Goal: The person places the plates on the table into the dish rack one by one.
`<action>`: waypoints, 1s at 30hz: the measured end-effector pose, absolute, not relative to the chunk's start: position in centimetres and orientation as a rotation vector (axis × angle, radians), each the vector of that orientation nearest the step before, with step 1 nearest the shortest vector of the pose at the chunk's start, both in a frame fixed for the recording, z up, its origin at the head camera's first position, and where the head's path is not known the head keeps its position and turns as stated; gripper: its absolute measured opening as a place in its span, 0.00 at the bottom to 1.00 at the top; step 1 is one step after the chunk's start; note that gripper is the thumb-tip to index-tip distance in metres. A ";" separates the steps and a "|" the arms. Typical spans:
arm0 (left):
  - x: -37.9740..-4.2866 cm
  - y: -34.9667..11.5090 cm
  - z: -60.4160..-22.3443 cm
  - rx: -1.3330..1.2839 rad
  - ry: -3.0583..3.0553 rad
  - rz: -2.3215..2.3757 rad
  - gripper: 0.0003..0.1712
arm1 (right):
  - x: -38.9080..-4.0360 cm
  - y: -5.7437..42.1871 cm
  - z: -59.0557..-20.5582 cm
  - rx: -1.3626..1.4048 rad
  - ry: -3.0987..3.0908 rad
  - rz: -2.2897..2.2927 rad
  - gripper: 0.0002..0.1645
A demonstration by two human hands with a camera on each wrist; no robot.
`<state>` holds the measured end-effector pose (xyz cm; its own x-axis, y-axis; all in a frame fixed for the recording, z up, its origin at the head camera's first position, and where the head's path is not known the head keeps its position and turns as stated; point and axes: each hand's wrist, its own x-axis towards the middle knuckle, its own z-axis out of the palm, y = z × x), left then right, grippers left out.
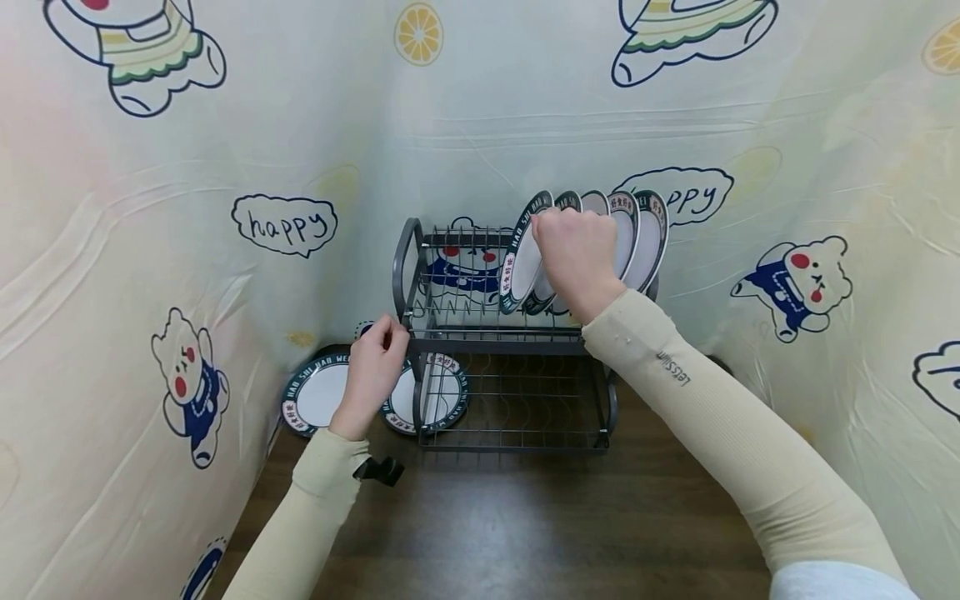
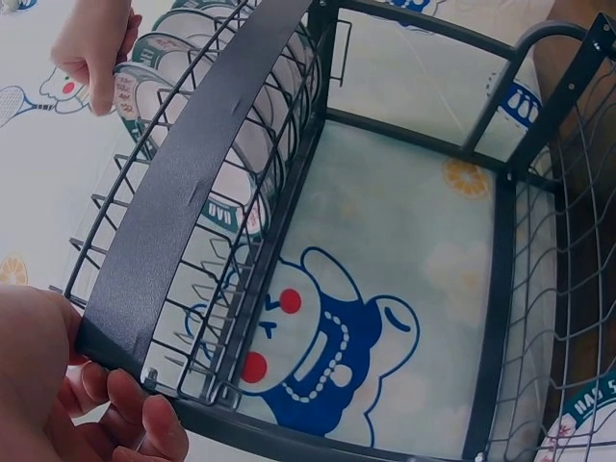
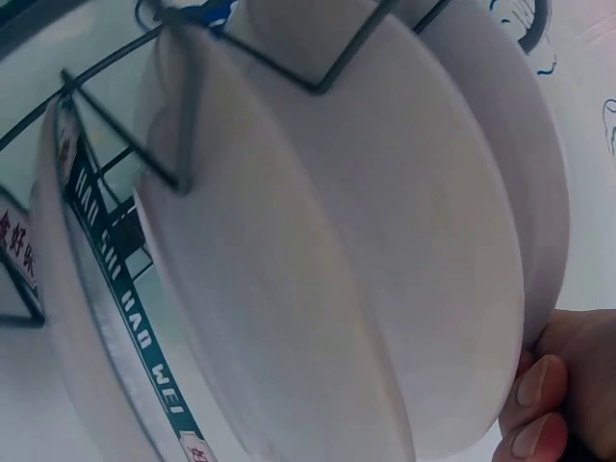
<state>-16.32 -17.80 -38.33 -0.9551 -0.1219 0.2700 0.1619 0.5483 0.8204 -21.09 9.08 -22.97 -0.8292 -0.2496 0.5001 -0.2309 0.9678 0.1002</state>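
The dark two-tier rack is standing on the brown tabletop, its upper tier holding a row of upright plates towards the right. The right hand is pinching a plate's rim in that row; exactly which one, I cannot tell. The left hand is grasping the rack's left end, fingers curling under its frame. More plates are resting low at the left.

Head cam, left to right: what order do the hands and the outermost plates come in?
Flat plate at far left → left hand → leftmost upright plate in the rack → right hand → rightmost upright plate.
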 end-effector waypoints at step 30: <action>-16.2 -17.7 -38.1 -0.013 -2.501 -1.359 0.13 | -19.6 12.3 -24.3 0.440 -2.291 0.231 0.26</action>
<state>-16.15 -17.66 -38.13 -0.9568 -0.1307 0.2598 0.1468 0.5540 0.8195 -19.59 12.34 -24.28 -0.6390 -0.2411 0.7305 -0.3823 0.9236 -0.0295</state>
